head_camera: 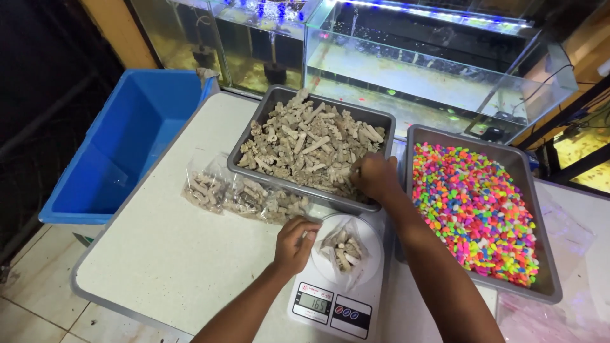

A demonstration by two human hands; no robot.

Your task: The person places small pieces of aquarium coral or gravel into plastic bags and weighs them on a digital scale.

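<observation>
A person's left hand (296,240) pinches the rim of a clear plastic bag (341,249) of pale, knobbly ceramic sticks, sitting on a white kitchen scale (330,298). The right hand (375,176), curled narrow, digs into a grey tray (270,109) of the same sticks, just beyond.

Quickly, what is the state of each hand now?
Left hand: pinching the clear bag on the scale.
Right hand: closed on beige pieces.

left hand (293,241) bare, no ring | right hand (375,176) bare | forearms unsleeved
</observation>
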